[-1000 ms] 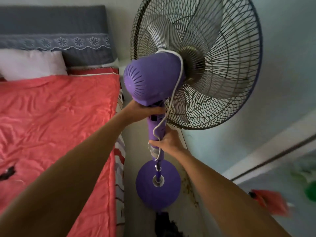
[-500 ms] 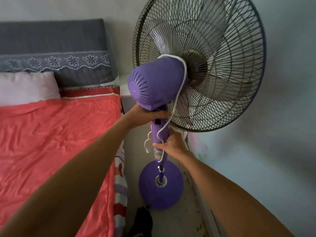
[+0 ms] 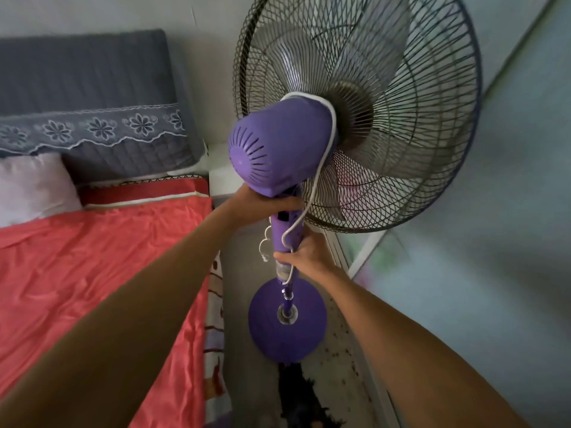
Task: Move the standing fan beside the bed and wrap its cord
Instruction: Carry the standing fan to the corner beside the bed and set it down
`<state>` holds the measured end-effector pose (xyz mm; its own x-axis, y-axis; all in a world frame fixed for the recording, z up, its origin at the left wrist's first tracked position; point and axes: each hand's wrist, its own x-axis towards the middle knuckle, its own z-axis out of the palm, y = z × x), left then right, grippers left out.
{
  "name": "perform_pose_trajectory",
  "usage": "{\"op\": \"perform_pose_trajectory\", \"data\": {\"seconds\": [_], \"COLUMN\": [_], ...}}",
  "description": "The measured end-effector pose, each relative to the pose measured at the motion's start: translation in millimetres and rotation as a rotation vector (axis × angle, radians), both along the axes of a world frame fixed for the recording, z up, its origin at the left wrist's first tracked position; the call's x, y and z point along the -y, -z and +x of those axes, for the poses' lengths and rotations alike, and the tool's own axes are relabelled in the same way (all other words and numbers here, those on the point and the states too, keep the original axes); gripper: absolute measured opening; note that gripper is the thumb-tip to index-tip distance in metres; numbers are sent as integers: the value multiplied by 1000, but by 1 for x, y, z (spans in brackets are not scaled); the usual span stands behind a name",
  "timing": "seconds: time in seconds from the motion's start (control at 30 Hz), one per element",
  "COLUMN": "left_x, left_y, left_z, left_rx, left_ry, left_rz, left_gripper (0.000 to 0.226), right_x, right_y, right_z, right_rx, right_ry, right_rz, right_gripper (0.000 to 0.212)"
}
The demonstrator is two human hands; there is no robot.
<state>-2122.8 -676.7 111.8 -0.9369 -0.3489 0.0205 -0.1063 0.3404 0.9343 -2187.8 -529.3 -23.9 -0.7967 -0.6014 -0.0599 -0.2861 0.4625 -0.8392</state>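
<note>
The standing fan [image 3: 289, 186] is upright in the narrow strip of floor between the bed [image 3: 102, 273] and the wall [image 3: 509, 242], its round purple base [image 3: 287, 322] close beside the mattress edge, so the placing part of the task looks about done. Both hands are on its pole, 1 above the other, which gives control of a top-heavy thing. The left hand [image 3: 262, 203] is wrapped around the neck just under the motor housing [image 3: 278, 149], probably to steady the head's weight. The right hand [image 3: 304, 253] is closed around the pole lower down, toward the base, and seems to pin the white cord [image 3: 324, 156] against it. That cord runs from this hand up over the housing, next to the wire grille [image 3: 401, 103], in 1 loose loop; a short end dangles on the bed side of the pole. Wrapping looks begun, not finished, and whether the base is fully on the floor cannot be told.
</note>
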Motion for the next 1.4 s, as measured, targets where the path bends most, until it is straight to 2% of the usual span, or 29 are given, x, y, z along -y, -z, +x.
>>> {"op": "perform_pose_trajectory", "data": {"seconds": [0.2,0.33,0.63,0.87,1.0,1.2,1.33,1.4], "left_x": [61,100,190,253,273,285,286,281], "left_y": [14,25,47,82,93,115,114,113], "left_z": [-69,-102,-169,-206,-219,-236,-247,-257], "left_rx": [-17,5,48,114,136,147,156,149], "left_ry": [-64,-97,-134,-141,-130,-124,-128,-115], "left_rz": [1,40,49,48,96,65,52,54], "left_gripper": [37,44,48,50,52,52,32,31], "right_x": [67,109,198,258,279,289,291,287], "right_y": [15,27,33,61,74,92,93,91], "right_z": [-76,-115,-183,-225,-241,-253,-261,-265], "right_rx": [16,55,87,100,131,185,194,193], "right_ry": [-38,-81,-126,-138,-132,-110,-84,-69], "right_rz": [20,36,69,128,149,173,174,170], "right_gripper": [48,48,47,44,46,47,46,47]}}
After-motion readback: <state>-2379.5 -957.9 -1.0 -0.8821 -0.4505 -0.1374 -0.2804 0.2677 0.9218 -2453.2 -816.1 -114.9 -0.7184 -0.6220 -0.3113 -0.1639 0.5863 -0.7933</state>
